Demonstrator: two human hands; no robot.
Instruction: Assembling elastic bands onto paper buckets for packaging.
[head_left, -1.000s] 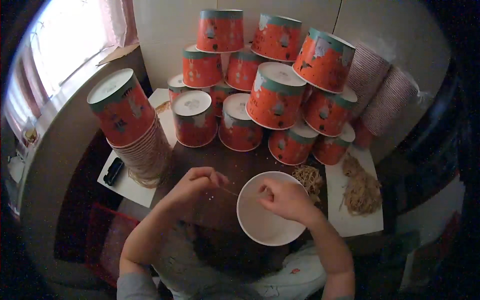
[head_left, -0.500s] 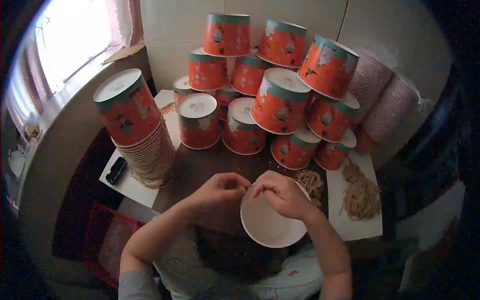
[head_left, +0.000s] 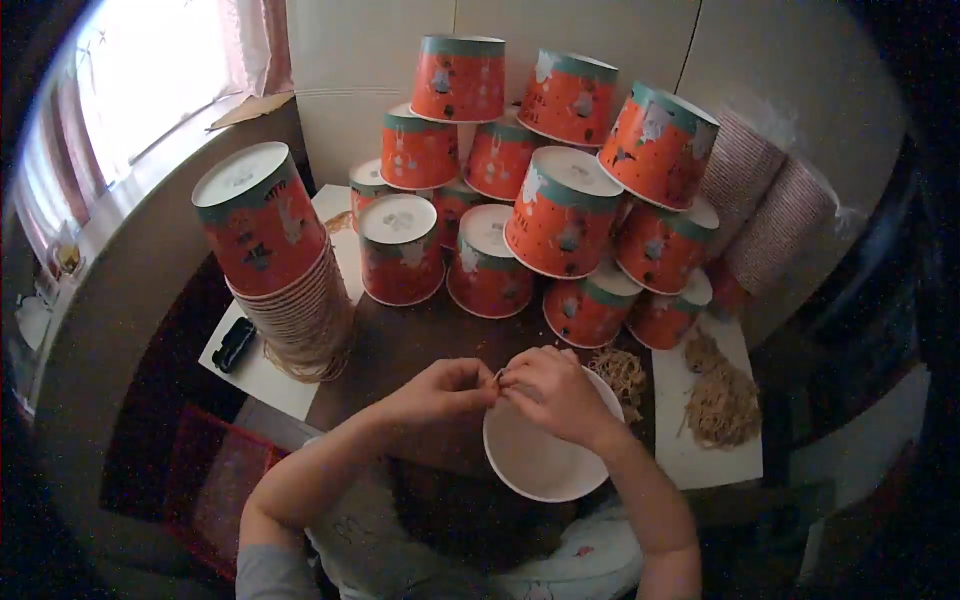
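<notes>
White paper tub (head_left: 545,460), open side up and leaning toward the wearer: in the single head view it sits at the near edge of a dark brown table (head_left: 390,340), just in front of the wearer's body. The left hand (head_left: 445,393) and the right hand (head_left: 558,393) meet at its upper left rim, the right one reaching across the opening. Fingers of both hands bunch together there; whether they grip the rim or something thin between them cannot be told.

Working well at this spot probably calls for small, even finger movements, a light pinch that does not crease the rim, and a right forearm kept from pressing on the tub's edge, since no third support shows.

Just right of the tub lies a small bundle of tan twine (head_left: 622,372); a larger tan bundle (head_left: 722,405) rests on a white board farther right. Behind, upside-down orange tubs (head_left: 565,235) with green bands are piled in tiers, and a tall nested stack (head_left: 262,235) leans at left. Dark lettering and pale figures decorate their sides, and faint marks show on the pale bottoms, too small to read.
</notes>
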